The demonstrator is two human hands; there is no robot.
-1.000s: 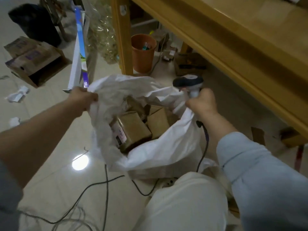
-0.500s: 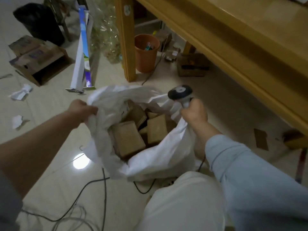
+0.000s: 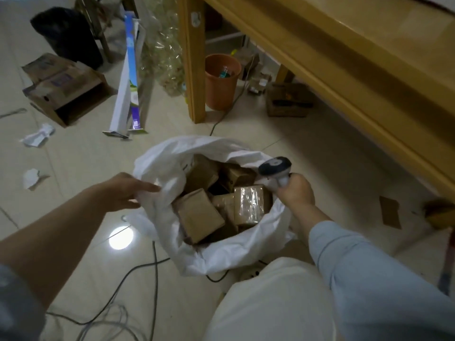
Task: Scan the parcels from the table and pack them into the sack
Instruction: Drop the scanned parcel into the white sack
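Dim, soft indoor light; mild motion blur.
One round glare spot [image 3: 121, 238] on the glossy floor [image 3: 73, 156]; frame edges bend and smear; shadow under the table [image 3: 344, 57].

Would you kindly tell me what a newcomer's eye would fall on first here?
The open white sack in the middle of the floor, crammed with brown parcels. The left hand touches its left rim, while the right hand grips a barcode scanner at its right rim. Behind, an orange bucket stands beside the wooden table leg.
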